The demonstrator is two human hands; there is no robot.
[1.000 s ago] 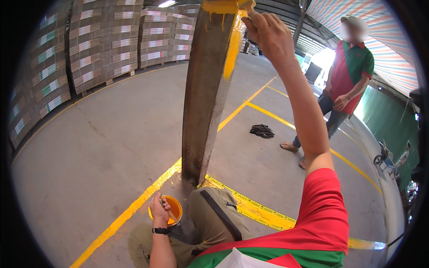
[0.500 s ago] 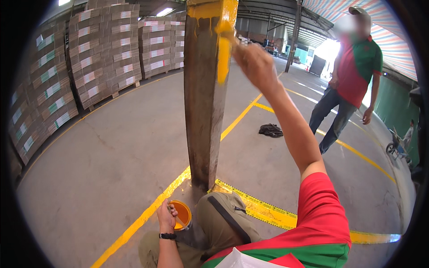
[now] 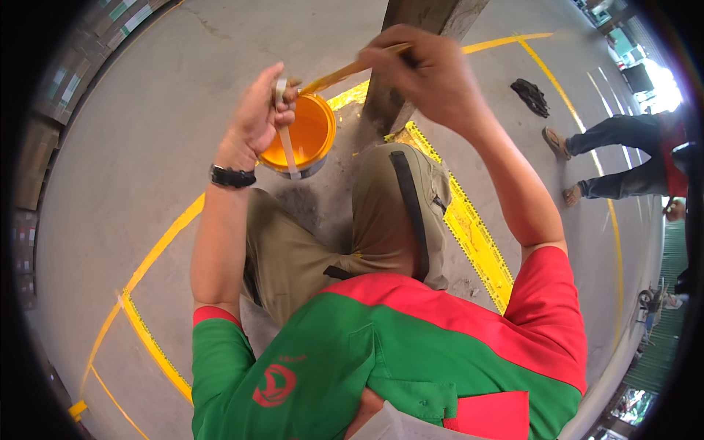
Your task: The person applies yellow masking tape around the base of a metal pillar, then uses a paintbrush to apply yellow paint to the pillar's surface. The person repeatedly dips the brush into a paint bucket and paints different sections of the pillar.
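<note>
Bucket [image 3: 323, 121] with orange inside: held at left, just ahead of bent knees [image 3: 385, 191], by pale strap handle [image 3: 288, 149]. Left hand [image 3: 258, 117]: clamped on that handle, fingers curled, dark band [image 3: 232, 177] at wrist. Right hand [image 3: 433, 77]: closed round paint-smeared stick of brush [image 3: 341, 75], blurred, slanting down-left to bucket rim near left fingers; cannot tell if touching. Dark post [image 3: 384, 101] just beyond. Yellow tape strip [image 3: 473, 227] right of knee. Black crumpled cloth [image 3: 530, 97] farther right, near another person's legs [image 3: 612, 138].
</note>
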